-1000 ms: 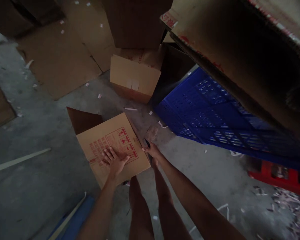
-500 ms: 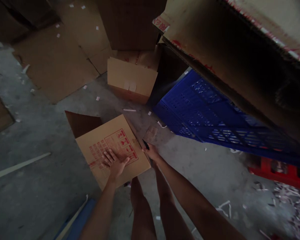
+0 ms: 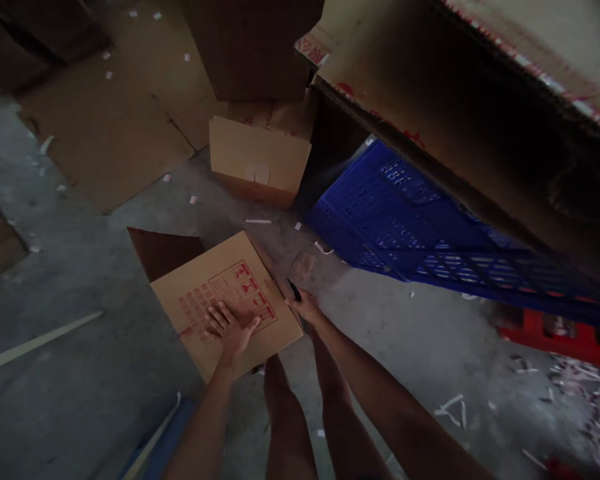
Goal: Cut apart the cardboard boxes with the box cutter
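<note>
Around the box [image 3: 227,287] you have grey floor [image 3: 380,327]: a wide stretch left of it, with a pale strip [image 3: 40,343] lying there, and a narrower band between its right edge and the blue crate [image 3: 375,223]. Beyond its far edge, a gap of floor parts it from a smaller carton [image 3: 260,157]. A flap [image 3: 167,253] juts from the box's far left edge, and your legs [image 3: 293,427] stand close to its near edge. The box lies directly under your left hand [image 3: 233,333], palm down, fingers spread apart over the red print. Your right hand [image 3: 306,307], just beside the box's right edge, has its fingers clamped on a black tool [image 3: 294,291]; you cannot tell whether its tip touches the cardboard.
</note>
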A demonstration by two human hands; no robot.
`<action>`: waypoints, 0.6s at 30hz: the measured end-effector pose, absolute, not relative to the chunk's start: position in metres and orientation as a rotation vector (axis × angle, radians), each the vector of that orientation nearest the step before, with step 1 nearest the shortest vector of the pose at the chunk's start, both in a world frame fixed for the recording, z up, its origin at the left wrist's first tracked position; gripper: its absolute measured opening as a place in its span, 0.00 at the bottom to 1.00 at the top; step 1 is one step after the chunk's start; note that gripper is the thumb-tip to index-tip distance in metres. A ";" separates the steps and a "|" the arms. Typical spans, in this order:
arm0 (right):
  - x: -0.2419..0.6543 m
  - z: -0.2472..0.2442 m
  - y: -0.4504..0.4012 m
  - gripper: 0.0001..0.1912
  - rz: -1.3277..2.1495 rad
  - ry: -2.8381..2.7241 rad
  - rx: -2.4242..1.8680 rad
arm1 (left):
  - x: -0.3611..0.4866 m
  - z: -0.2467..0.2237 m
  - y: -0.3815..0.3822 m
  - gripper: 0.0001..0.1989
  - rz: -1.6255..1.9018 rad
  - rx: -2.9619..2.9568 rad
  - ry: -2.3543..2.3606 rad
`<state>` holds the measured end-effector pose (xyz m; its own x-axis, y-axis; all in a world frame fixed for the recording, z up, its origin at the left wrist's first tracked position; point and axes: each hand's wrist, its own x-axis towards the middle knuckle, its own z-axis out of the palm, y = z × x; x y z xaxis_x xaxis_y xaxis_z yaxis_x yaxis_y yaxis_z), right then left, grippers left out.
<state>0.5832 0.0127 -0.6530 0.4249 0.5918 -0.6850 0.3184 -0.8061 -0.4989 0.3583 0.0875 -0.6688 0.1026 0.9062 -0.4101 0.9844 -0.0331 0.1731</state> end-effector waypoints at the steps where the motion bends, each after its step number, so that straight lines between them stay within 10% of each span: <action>1: 0.585 -0.653 0.015 0.21 1.330 -0.798 -2.383 | 0.359 -0.669 0.088 0.63 -0.263 1.977 1.839; 18: 0.599 -0.655 0.021 0.13 1.267 -0.712 -2.233 | 0.369 -0.668 0.083 0.62 -0.308 2.002 1.837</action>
